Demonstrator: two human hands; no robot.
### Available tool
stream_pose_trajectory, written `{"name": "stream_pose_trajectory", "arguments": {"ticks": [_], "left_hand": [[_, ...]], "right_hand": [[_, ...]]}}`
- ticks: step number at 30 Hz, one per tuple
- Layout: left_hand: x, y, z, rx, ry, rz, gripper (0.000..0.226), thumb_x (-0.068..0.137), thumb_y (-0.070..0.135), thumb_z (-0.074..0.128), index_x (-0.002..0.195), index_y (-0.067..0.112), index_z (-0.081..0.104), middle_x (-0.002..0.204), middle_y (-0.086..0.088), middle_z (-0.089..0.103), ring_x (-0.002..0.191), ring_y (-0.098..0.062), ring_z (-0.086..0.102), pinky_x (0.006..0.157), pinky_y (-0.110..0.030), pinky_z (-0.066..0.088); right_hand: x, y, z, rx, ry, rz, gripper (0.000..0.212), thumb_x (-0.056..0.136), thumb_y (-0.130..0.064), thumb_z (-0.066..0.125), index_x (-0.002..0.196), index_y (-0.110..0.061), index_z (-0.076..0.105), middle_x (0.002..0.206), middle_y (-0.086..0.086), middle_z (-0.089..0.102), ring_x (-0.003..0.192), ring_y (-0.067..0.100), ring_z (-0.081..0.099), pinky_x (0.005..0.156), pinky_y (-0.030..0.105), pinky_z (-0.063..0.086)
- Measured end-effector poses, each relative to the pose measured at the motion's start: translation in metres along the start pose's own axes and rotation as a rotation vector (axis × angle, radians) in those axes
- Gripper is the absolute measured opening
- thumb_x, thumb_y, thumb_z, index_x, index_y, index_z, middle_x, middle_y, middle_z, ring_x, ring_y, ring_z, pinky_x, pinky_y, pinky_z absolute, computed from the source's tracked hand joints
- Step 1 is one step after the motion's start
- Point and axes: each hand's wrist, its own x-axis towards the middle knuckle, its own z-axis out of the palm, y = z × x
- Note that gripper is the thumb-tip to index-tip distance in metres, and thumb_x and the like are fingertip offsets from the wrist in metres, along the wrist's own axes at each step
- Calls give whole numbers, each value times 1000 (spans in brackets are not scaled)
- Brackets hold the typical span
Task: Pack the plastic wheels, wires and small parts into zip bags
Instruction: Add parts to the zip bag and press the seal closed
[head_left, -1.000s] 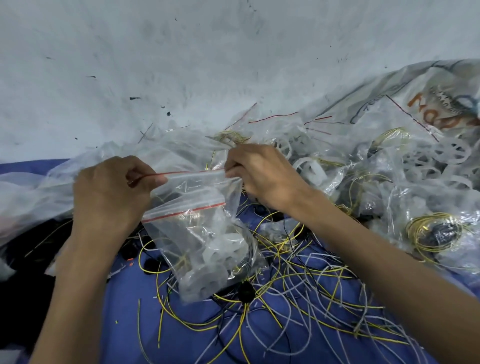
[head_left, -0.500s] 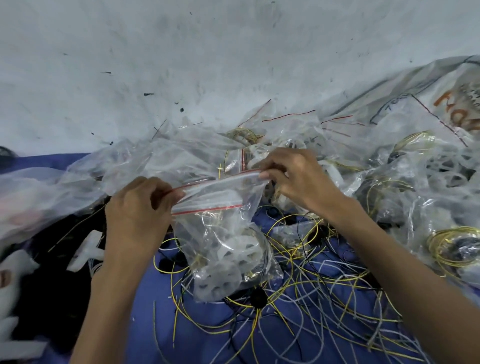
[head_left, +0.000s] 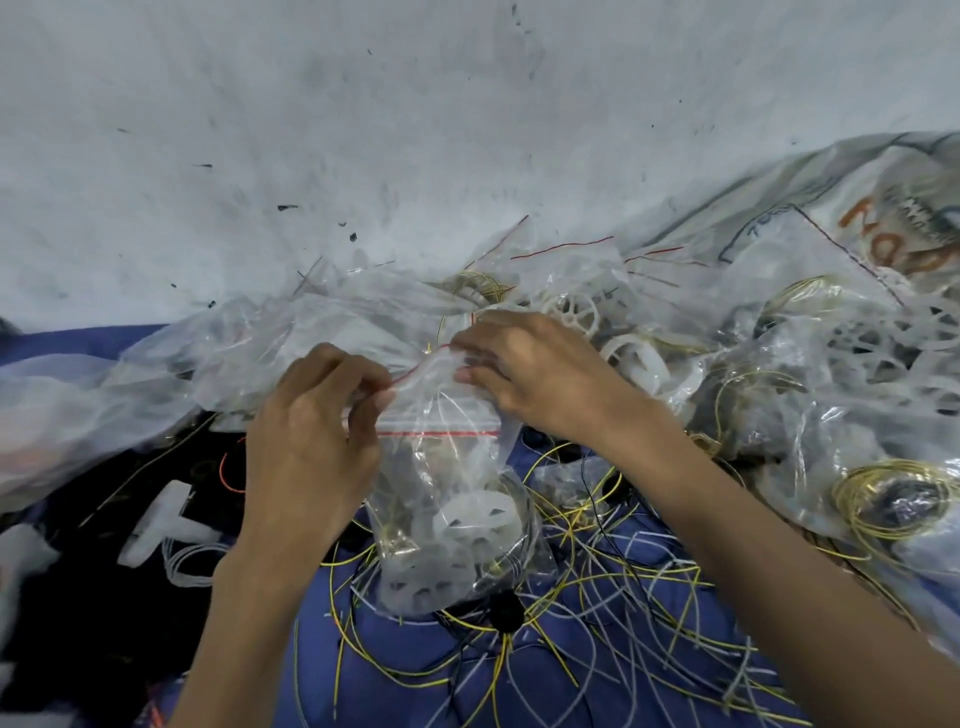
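Zip bag (head_left: 452, 467) pinched at its mouth.
Left hand (head_left: 311, 431) nips the red-lined top at nine o'clock, right hand (head_left: 524, 379) at three; the bag hangs toward six, plastic wheels (head_left: 475, 525) inside, over loose wires (head_left: 597, 597).

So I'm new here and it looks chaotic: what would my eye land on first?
At centre, the left hand and right hand pinch the red-lined mouth of a zip bag holding white plastic wheels. Loose yellow and white wires sprawl on blue cloth below; filled bags pile up right.
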Motion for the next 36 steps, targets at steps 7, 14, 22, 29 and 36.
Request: {"name": "stream_pose_trajectory", "arguments": {"ticks": [7,14,22,29,36], "left_hand": [[1,3,1,-44,-16,18,10,78,4,70,80,12,66,79,4,64,75,-22,63,65,-38,51],[2,5,6,-88,13,22,8,79,8,72,79,14,66,77,10,61,73,-18,64,64,-37,52],[2,2,7,-57,-31,-10,8,76,2,68,76,9,66,77,-2,65,72,-20,61,69,-33,46],[6,-11,-2,-317,-90,-275,18,75,17,71,66,31,63,61,26,62,62,16,54,60,-3,36],[4,-18,5,-385,-39,-383,22,77,18,72,63,31,62,57,20,63,56,11,53,56,-6,38]], "right_hand": [[4,-6,-1,105,-31,16,17,95,-22,50,99,-11,63,99,1,63,93,21,57,80,41,47],[5,-23,3,25,2,-168,12,87,-8,57,94,-8,66,91,4,64,85,26,60,65,41,50],[2,-34,5,-42,-1,-122,40,88,-42,35,94,-15,64,93,-2,64,88,24,60,63,33,44],[-9,-25,11,76,108,-38,10,82,-22,62,81,-13,64,85,0,66,82,27,62,63,37,47],[-33,-3,15,100,162,112,21,85,-27,64,82,-6,64,85,4,69,81,29,63,66,41,50]]}}
